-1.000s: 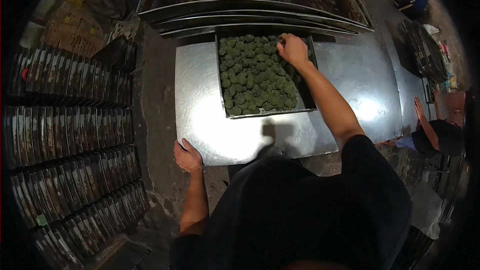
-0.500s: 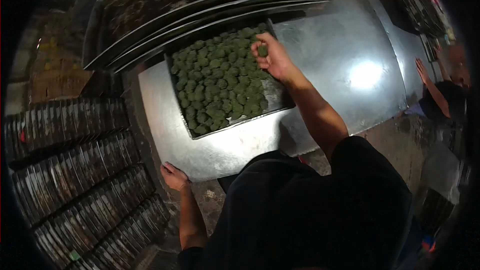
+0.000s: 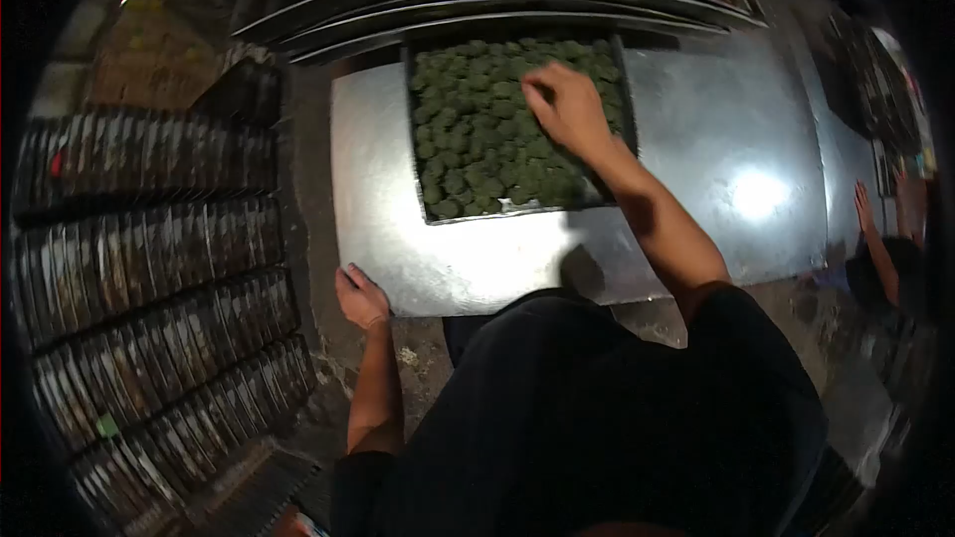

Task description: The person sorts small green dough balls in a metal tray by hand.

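A metal tray [image 3: 430, 201] lies on the shiny metal table [image 3: 378, 159], filled with many dark green, rough round lumps [image 3: 477, 139]. Above the lumps, toward the tray's right half, my right hand [image 3: 567, 109] is bent with its fingers curled together; whatever may be inside them is hidden. My left hand [image 3: 362, 298] rests at the table's front left corner, fingers on the metal edge, holding nothing.
Long metal trays [image 3: 517, 0] stand tilted behind the table. Stacked racks of thin trays [image 3: 149, 249] fill the left side. At the far right another person's hand [image 3: 863, 207] is raised beside the metal surface.
The view has shifted and turned. My right hand has turned palm down over the lumps; the lump seen in its fingers before no longer shows. My left hand stays at the corner.
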Available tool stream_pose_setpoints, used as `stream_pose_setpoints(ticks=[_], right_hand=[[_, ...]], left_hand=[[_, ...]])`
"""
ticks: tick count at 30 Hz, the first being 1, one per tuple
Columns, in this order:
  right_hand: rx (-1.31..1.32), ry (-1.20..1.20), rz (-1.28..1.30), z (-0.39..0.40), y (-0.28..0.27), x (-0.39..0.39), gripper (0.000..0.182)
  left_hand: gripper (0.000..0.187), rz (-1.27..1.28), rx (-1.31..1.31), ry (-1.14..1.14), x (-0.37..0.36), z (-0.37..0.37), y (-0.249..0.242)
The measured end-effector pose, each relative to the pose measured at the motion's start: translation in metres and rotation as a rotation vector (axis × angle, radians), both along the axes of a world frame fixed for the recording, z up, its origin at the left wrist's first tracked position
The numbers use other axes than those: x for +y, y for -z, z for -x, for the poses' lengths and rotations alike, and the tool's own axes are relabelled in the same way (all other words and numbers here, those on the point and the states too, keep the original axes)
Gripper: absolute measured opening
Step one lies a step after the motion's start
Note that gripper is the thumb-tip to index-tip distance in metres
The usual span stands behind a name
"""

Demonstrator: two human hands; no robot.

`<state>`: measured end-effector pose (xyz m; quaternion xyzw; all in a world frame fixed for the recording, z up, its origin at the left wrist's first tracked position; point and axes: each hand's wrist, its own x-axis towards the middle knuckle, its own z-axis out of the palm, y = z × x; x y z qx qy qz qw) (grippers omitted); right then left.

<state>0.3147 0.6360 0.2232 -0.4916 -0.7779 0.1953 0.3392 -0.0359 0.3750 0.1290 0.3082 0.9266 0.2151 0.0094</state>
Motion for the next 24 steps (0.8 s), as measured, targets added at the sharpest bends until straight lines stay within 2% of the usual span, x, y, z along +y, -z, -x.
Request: stream_pose_setpoints(ticks=[1, 4, 7, 9, 11, 13, 14, 15, 17, 18, 19, 21, 22, 23, 24], right_hand=[[-0.039, 0.007, -0.068, 0.023, 0.008, 0.03, 0.022], [-0.313, 0.116, -0.007, 0.081, 0.029, 0.091, 0.028], [-0.456, 0.094, 0.08, 0.098, 0.035, 0.118, 0.032], [-0.526, 0.069, 0.168, 0.091, 0.042, 0.107, 0.032], [0.45, 0.25, 0.258, 0.075, 0.037, 0.093, 0.035], [1.271, 0.067, 0.886, 0.039, 0.02, 0.072, 0.035], [1.324, -0.015, 1.03, 0.025, -0.004, 0.054, 0.043], [1.325, 0.012, 1.028, 0.01, -0.006, 0.043, 0.043], [0.997, -0.017, 1.127, -0.013, -0.018, 0.027, 0.046], [0.774, 0.182, 0.868, -0.009, -0.022, 0.008, 0.053], [0.782, 0.196, 0.864, -0.015, -0.021, -0.007, 0.053], [0.606, 0.286, 0.591, -0.028, -0.013, -0.027, 0.058], [0.62, 0.31, 0.741, -0.042, -0.016, -0.036, 0.048], [0.63, 0.319, 0.737, -0.052, -0.016, -0.043, 0.048], [0.854, 0.269, 0.84, -0.06, -0.015, -0.051, 0.042]], left_hand=[[0.051, -0.018, 0.014, -0.026, 0.0, -0.002, -0.003], [0.052, -0.01, 0.02, -0.044, 0.003, -0.003, -0.006], [0.055, -0.045, 0.0, -0.029, 0.0, -0.004, -0.005], [0.056, -0.048, -0.021, -0.032, -0.001, -0.006, -0.008], [0.057, -0.065, -0.048, -0.048, 0.0, -0.004, -0.004], [0.059, -0.066, 0.023, -0.024, -0.002, 0.001, 0.002], [0.059, -0.043, -0.035, -0.037, 0.0, -0.001, -0.005], [0.059, -0.03, -0.045, -0.02, -0.003, -0.003, -0.005], [0.061, -0.025, -0.057, -0.059, 0.0, -0.003, -0.005], [0.062, -0.012, -0.047, -0.049, 0.0, -0.003, -0.003], [0.062, -0.01, -0.045, -0.033, -0.001, -0.004, -0.003], [0.062, -0.003, -0.042, -0.062, 0.0, -0.005, -0.004], [0.062, 0.001, -0.039, -0.049, -0.001, -0.003, -0.003], [0.062, 0.0, -0.033, -0.036, 0.0, -0.005, -0.005], [0.062, 0.017, -0.034, -0.049, 0.001, -0.007, -0.007]])
